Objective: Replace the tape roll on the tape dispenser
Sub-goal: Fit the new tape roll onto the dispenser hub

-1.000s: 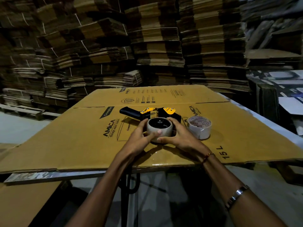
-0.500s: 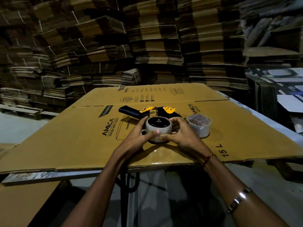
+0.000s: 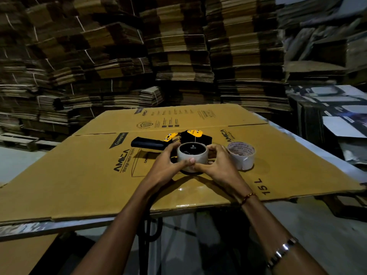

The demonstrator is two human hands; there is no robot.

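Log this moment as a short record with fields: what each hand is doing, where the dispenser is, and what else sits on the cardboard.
left hand: grips the left side of the tape roll
right hand: grips its right side
tape roll: seated on the tape dispenser
tape dispenser: lying flat, black handle pointing left
second roll: standing apart, right of the hands
surface: flattened cardboard box
background: stacks of flat cardboard

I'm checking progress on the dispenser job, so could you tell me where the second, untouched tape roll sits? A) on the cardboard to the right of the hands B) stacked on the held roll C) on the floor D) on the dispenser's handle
A: the spare roll stands on the flattened cardboard box, just right of the right hand, which with the left hand holds the other tape roll.
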